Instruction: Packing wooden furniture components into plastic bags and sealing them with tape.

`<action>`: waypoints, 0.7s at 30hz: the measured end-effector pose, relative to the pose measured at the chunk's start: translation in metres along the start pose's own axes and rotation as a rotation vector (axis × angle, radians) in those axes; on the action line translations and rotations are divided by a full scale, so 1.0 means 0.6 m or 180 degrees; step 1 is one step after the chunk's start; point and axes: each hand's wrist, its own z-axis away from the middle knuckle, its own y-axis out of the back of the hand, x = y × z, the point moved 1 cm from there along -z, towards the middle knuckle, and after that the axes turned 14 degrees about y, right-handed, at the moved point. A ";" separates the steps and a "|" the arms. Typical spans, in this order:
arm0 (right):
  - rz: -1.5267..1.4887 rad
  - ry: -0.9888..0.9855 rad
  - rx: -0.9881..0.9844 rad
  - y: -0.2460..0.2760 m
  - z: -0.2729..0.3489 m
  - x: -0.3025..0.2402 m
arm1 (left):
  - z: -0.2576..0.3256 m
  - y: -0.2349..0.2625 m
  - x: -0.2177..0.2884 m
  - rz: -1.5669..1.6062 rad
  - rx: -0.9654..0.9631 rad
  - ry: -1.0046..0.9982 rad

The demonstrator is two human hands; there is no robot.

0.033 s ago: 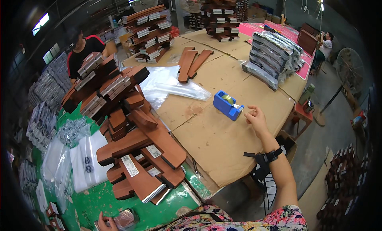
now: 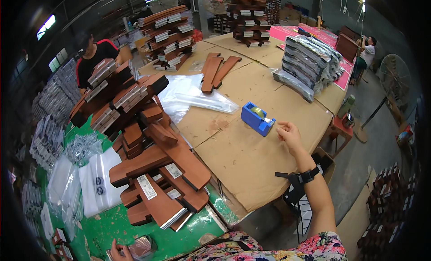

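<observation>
Near the table's middle a blue tape dispenser (image 2: 258, 119) holds a roll of yellowish tape, its cutting end facing right. My right hand (image 2: 290, 136) is just beside that end, thumb and forefinger pinched together. Whatever is between the fingertips is too small to make out. At the lower left edge my left hand (image 2: 120, 252), partly cut off, has bent fingers against a brown piece in clear plastic (image 2: 142, 247), apparently gripping it. A pile of reddish-brown wooden pieces (image 2: 157, 198) with black edges and white labels lies between my hands.
Clear plastic bags (image 2: 193, 97) lie beyond the pile, and white bags (image 2: 99, 182) on the green table (image 2: 193, 234). Loose wooden slats (image 2: 217, 72) and a plastic-wrapped stack (image 2: 305, 63) are farther off. A person (image 2: 98, 52) stands far left. A standing fan (image 2: 395, 79) is right.
My right thumb and forefinger have closed together, slightly nearer the tape dispenser's cutting end. The left hand has barely moved.
</observation>
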 end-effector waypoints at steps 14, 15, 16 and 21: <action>-0.0440 -0.0852 0.0068 0.001 -0.005 -0.011 | 0.001 -0.003 0.003 -0.0047 0.0115 -0.0030; -0.0317 -0.0697 0.0069 0.001 -0.007 -0.007 | 0.002 -0.001 0.007 -0.0129 0.0102 0.0015; -0.0198 -0.0545 0.0062 0.000 -0.010 -0.005 | 0.003 0.001 0.009 -0.0216 0.0092 0.0066; -0.0275 -0.0488 -0.0107 0.012 -0.013 -0.025 | 0.001 0.000 0.010 -0.0096 0.0062 0.0041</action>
